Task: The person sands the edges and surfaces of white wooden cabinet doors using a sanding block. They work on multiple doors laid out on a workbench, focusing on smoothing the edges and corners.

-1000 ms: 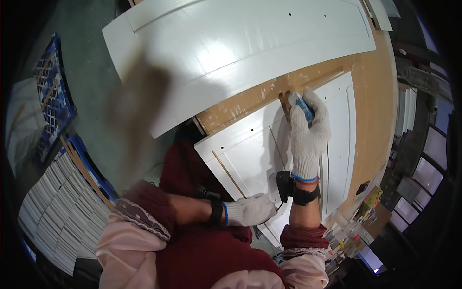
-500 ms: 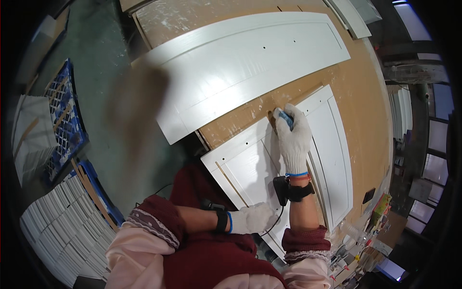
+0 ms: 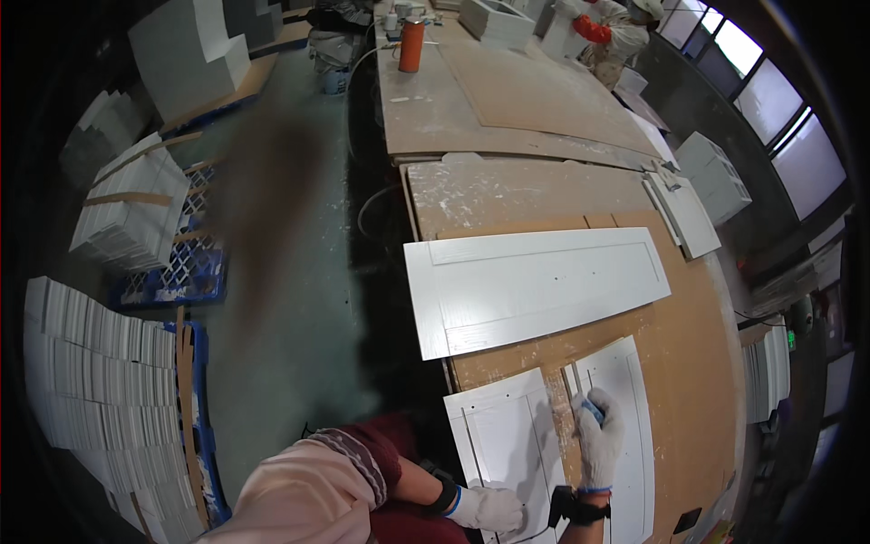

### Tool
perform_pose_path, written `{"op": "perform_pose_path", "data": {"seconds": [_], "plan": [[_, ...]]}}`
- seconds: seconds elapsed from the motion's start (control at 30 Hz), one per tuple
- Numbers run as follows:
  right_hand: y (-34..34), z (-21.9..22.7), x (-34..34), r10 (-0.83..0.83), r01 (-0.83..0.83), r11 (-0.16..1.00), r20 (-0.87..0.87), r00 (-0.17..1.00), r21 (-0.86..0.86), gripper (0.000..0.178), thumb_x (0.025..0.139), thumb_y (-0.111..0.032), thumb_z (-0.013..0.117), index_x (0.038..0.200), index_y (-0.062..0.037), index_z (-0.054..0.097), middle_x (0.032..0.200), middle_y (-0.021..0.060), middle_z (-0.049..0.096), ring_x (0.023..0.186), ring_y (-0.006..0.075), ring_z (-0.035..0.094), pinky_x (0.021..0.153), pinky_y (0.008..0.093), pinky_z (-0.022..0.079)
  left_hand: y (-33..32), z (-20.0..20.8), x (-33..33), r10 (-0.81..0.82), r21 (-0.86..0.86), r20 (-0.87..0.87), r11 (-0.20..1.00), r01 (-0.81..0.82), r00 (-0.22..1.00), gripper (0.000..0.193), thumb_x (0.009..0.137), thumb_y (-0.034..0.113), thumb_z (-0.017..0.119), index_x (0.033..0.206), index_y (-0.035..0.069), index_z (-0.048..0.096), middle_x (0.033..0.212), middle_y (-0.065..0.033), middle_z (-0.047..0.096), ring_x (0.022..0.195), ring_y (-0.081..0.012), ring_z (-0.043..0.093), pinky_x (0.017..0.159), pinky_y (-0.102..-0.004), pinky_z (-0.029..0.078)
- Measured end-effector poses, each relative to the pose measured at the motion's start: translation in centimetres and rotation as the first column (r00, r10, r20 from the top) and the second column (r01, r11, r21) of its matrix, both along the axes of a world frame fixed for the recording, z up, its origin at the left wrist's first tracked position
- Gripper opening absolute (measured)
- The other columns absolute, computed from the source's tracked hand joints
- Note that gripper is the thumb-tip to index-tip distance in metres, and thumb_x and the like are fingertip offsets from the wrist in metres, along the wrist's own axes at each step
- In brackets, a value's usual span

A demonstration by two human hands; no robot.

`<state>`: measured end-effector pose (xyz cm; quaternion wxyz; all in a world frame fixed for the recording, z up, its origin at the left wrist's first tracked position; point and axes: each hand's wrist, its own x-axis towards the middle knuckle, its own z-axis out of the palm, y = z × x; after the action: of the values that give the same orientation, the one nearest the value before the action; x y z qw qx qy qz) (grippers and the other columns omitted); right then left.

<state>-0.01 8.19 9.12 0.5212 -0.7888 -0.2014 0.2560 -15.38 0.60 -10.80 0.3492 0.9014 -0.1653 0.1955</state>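
My right hand [image 3: 600, 440], in a white knit glove, is closed round a small blue object [image 3: 594, 411] that is mostly hidden by the fingers. It rests over the inner edge of a white right-hand panel [image 3: 630, 453] with a curved outer side. My left hand [image 3: 492, 509], also gloved, lies with curled fingers on the lower part of a white left-hand panel [image 3: 507, 426] with grooves and small holes. Whether it grips anything is hidden. Beyond both, a longer white panel [image 3: 535, 290] lies across the brown worktable [image 3: 689, 363].
Stacks of white boards [image 3: 109, 399] stand at left beside a blue pallet [image 3: 195, 281]. An orange bottle [image 3: 410, 45] is on the far table. A co-worker [image 3: 616, 41] stands at the far right. White pieces [image 3: 684, 213] lie at the table's right edge. A brown blur covers part of the left.
My view has lifted, so the far table and co-worker now show. My right hand, still round the blue object, has shifted onto the right-hand panel's inner edge. The left hand stays low.
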Motion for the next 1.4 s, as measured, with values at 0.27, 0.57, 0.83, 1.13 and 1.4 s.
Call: {"op": "perform_pose_path", "data": {"seconds": [0.27,0.57,0.83,1.13,1.4], "plan": [[-19.8,11.2,-4.9,-0.365,0.362,0.928,0.02,0.931,0.087,0.038,0.073,0.004,0.061,0.111,0.0061,0.056,0.088,0.0125,0.063,0.066,0.0134,0.059,0.055,0.025,0.049,6.8,14.9,2.6,-0.245,0.291,-0.221,0.907,0.304,0.944,0.015,0.075,0.012,0.059,0.085,0.004,0.067,0.081,-0.0152,0.066,0.078,-0.0323,0.067,0.064,-0.0423,0.055],[-37.7,9.6,-19.1,-0.891,0.831,0.446,0.078,0.447,0.333,0.036,0.07,-0.001,0.059,0.105,0.0077,0.055,0.078,0.0119,0.06,0.054,0.0142,0.055,0.045,0.0243,0.047,6.6,24.5,12.7,-0.341,0.265,-0.684,0.707,0.656,0.644,0.04,0.069,0.037,0.07,0.095,0.007,0.068,0.084,-0.0156,0.067,0.079,-0.0311,0.065,0.071,-0.0409,0.05],[-39.4,0.2,-25.8,-0.916,0.897,0.296,-0.17,0.364,0.328,0.033,0.085,-0.006,0.066,0.116,0.002,0.058,0.076,0.0066,0.062,0.054,0.0101,0.052,0.051,0.0242,0.044,7.9,21.2,16.4,-0.338,-0.317,-0.939,0.766,0.559,-0.069,0.033,0.077,0.026,0.077,0.101,0.005,0.069,0.076,0.0022,0.061,0.069,-0.0061,0.055,0.06,-0.0231,0.045],[-39.3,-7.1,-21.8,-0.912,0.894,0.042,-0.349,0.217,0.446,0.035,0.081,0.002,0.059,0.116,0.006,0.055,0.086,0.0081,0.06,0.067,0.0119,0.055,0.06,0.0266,0.048,4.9,18.0,18.4,-0.167,-0.18,-0.984,0.874,0.452,-0.069,0.027,0.077,0.032,0.076,0.087,0.008,0.072,0.069,0.0074,0.059,0.059,-0.0024,0.049,0.048,-0.0203,0.035],[-39.2,-10.6,-22.0,-0.965,0.939,-0.124,-0.26,-0.039,0.32,0.039,0.084,0.0,0.056,0.122,0.0054,0.052,0.102,0.0109,0.061,0.078,0.014,0.057,0.067,0.0262,0.049,3.6,16.8,16.2,-0.131,0.459,-0.589,0.758,0.463,0.798,0.046,0.073,0.035,0.077,0.101,0.002,0.062,0.089,-0.008,0.061,0.081,-0.0204,0.058,0.071,-0.0335,0.047]]}}
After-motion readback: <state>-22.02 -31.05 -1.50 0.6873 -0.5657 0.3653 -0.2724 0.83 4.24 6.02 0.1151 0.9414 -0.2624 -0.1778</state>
